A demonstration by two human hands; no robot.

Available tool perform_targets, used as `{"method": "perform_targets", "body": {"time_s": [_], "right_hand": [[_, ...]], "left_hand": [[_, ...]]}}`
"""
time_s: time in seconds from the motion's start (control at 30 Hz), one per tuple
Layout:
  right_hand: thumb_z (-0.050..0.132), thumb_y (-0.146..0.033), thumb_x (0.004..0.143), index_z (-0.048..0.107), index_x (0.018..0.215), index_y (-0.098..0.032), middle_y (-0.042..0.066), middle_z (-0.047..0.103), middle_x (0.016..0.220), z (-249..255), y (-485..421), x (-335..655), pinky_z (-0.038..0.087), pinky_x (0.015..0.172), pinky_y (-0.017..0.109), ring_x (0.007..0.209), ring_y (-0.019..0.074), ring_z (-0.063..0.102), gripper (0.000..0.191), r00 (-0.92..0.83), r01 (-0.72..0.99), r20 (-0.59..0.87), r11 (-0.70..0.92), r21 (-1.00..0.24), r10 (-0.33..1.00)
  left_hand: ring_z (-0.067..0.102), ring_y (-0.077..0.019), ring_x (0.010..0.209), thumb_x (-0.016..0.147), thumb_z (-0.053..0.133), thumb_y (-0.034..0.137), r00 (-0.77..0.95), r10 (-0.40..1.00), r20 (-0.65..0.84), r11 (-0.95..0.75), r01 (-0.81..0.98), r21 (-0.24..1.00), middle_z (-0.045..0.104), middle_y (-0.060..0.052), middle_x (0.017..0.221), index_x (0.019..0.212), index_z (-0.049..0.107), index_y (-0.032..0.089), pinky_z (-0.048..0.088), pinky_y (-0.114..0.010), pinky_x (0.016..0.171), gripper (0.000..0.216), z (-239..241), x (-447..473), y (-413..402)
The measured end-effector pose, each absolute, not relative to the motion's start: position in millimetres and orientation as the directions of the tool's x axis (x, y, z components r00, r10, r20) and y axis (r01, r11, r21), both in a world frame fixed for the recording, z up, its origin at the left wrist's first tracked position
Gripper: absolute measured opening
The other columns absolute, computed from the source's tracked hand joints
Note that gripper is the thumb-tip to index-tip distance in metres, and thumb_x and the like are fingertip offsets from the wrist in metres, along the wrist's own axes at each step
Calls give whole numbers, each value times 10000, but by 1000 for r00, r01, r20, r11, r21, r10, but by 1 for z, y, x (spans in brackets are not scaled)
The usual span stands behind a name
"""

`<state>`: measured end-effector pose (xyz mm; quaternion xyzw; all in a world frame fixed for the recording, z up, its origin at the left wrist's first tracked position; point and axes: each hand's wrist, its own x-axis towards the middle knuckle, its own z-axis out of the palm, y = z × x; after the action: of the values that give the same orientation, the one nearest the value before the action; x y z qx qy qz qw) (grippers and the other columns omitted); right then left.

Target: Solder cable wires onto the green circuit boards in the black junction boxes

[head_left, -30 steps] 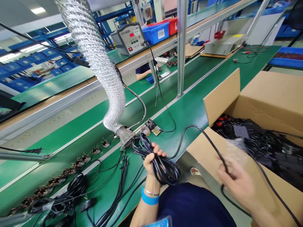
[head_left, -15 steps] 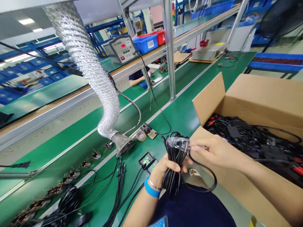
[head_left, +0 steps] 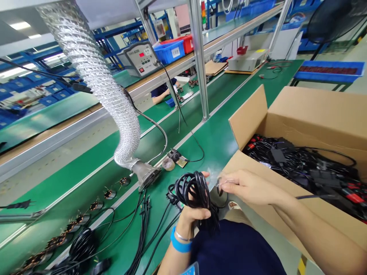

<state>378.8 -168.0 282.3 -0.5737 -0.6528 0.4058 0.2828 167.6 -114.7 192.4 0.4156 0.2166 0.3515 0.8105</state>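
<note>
My left hand (head_left: 192, 213), with a blue wristband, is closed round a coiled bundle of black cable (head_left: 195, 191) held upright over the near edge of the green bench (head_left: 220, 137). My right hand (head_left: 249, 187) is just right of the coil, its fingers pinched on the cable's end and a bit of clear wrap (head_left: 222, 180). Below both hands is my dark blue lap.
An open cardboard box (head_left: 249, 118) full of black cables and red plugs stands at the right. A silver ribbed extraction hose (head_left: 114, 110) hangs over the bench. Loose cables (head_left: 143, 221), copper coils (head_left: 94, 206) and a soldering station (head_left: 140, 59) lie left and behind. Another person's arm (head_left: 160, 98) shows far off.
My right hand came from over the box edge to the coil and now pinches its end. My left hand has kept the coil and lowered it slightly.
</note>
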Motion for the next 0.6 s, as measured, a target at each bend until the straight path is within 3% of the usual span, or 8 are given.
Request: {"method": "perform_targets", "body": {"time_s": [0.1,0.23,0.37,0.47,0.53,0.6], "right_hand": [[411,-354,940,619,753,-161,-13,646,704,288,-165,369,463,607,207,650,114,601,339,-266,454,-66,65,-889,962],[412,-293,926,641,844,-182,-34,658,670,286,-155,364,439,581,184,588,89,597,267,-186,494,65,150,-857,980],[607,-389,809,694,784,-201,4,668,769,271,-155,375,413,665,218,704,120,597,209,61,641,252,155,-751,966],[529,-441,869,677,761,-169,71,649,791,257,-176,372,410,674,264,724,163,589,328,331,691,329,10,-723,885],[490,-434,895,664,826,-173,79,657,825,246,-197,356,432,683,274,736,175,606,321,387,641,252,-63,-765,887],[628,-466,795,626,1057,-207,61,676,939,231,-218,330,464,709,280,811,200,636,369,273,522,10,-140,-841,962]], "left_hand": [[570,-241,869,382,811,75,723,690,-23,394,-349,850,615,-32,863,733,643,175,441,-356,807,402,198,167,-118],[604,-236,747,440,831,257,809,587,-28,508,-341,791,618,-47,754,723,615,165,458,-373,727,367,193,177,-133],[527,-134,508,495,763,286,840,529,-121,665,-322,674,520,24,588,848,586,168,435,-300,583,412,187,181,-145],[415,-79,443,510,704,265,806,558,-196,700,-331,633,431,65,559,921,566,178,351,-234,497,442,186,181,-148],[404,-80,472,528,679,270,765,596,-246,697,-341,630,402,56,561,813,546,175,341,-232,507,329,183,184,-149],[423,-99,521,546,675,295,719,630,-292,684,-337,647,403,39,580,736,506,183,372,-250,550,278,178,188,-149]]}}
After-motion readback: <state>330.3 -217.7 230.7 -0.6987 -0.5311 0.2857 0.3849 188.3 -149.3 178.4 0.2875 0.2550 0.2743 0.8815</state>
